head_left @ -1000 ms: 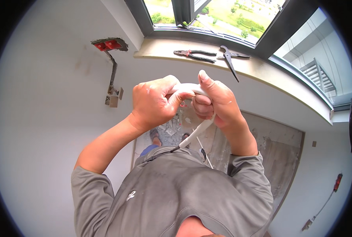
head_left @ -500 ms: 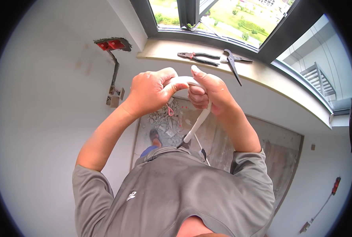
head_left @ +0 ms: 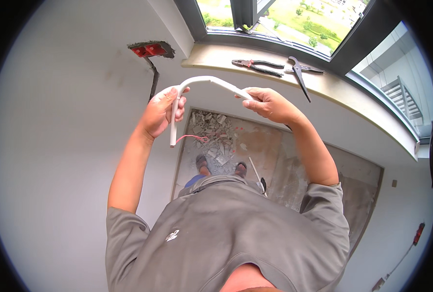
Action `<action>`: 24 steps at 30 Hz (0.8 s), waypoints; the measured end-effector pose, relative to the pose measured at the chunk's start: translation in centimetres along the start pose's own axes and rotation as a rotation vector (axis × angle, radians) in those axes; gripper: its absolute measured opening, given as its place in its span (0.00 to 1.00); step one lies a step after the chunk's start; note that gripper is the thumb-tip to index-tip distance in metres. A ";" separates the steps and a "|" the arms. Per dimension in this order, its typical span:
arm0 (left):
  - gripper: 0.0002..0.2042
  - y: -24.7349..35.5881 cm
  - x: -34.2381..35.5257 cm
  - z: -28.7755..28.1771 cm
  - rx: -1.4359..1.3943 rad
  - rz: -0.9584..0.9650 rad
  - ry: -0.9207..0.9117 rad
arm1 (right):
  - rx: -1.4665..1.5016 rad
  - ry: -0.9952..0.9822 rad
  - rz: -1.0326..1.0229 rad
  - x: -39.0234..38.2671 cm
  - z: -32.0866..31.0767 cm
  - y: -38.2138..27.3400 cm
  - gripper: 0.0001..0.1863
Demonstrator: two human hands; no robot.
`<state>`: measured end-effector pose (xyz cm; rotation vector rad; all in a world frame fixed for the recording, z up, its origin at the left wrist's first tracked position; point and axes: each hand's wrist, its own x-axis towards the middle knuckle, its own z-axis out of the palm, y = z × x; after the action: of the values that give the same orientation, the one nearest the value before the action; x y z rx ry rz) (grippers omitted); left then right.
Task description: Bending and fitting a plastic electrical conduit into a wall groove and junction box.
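A white plastic pipe [head_left: 204, 79] is raised before me, bent into an arch with its bend on top. My left hand [head_left: 159, 114] is closed round its left leg, which runs straight down below the fingers. Out of that lower end comes a thin pink cord [head_left: 191, 136] with a small loop at its tip. At the other end of the arch my right hand [head_left: 271, 104] grips the pipe between thumb and fingers. Beyond the hands, combination pliers [head_left: 260, 67] with black handles lie on the windowsill, beside a second dark-handled hand tool [head_left: 299, 78].
The pale windowsill [head_left: 211, 59] runs under a dark-framed window with an open sash. Left of it, a red wall box [head_left: 151, 50] sits in a rough cutout above a chased groove. Plaster rubble [head_left: 214, 129] covers the floor by my feet. A thin white rod [head_left: 254, 170] shows beside my waist.
My hands have moved apart, the left down the pipe's leg and the right to its other end. The pipe has been turned; its straight leg now hangs on the left, with the pink cord.
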<state>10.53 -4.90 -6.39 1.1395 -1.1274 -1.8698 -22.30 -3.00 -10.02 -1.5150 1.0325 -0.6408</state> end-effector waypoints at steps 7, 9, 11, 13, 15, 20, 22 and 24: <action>0.16 -2.6 -2.1 -1.7 -0.141 -0.013 0.029 | -0.255 0.024 -0.091 2.0 -0.3 -0.7 0.21; 0.15 -3.5 -2.8 -2.2 -0.119 0.007 0.145 | -0.555 -0.002 -0.159 3.1 0.2 -3.7 0.21; 0.14 -5.2 -2.1 -4.2 -0.245 0.132 0.118 | -0.649 0.077 -0.269 4.6 1.7 -5.3 0.17; 0.13 -6.6 -2.4 -4.5 -0.366 0.158 0.158 | -0.908 0.714 -0.856 6.0 2.9 -6.8 0.17; 0.13 -8.7 -2.9 -4.8 -0.766 0.289 0.204 | -0.795 0.738 -0.926 5.4 4.1 -6.8 0.19; 0.13 -12.4 -3.2 -2.9 -1.233 0.418 0.093 | 0.458 -0.136 -0.218 2.6 12.8 0.7 0.24; 0.13 -13.8 -2.8 -2.0 -1.156 0.448 0.120 | 0.680 -0.416 0.104 2.3 15.4 2.7 0.28; 0.13 -15.1 -2.6 -1.8 -1.021 0.417 0.174 | 0.898 -0.516 0.300 2.4 17.0 3.1 0.21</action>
<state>11.64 2.88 -19.70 0.4118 -0.1763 -1.6096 -7.59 3.26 -17.05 -0.6520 0.4407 -0.3767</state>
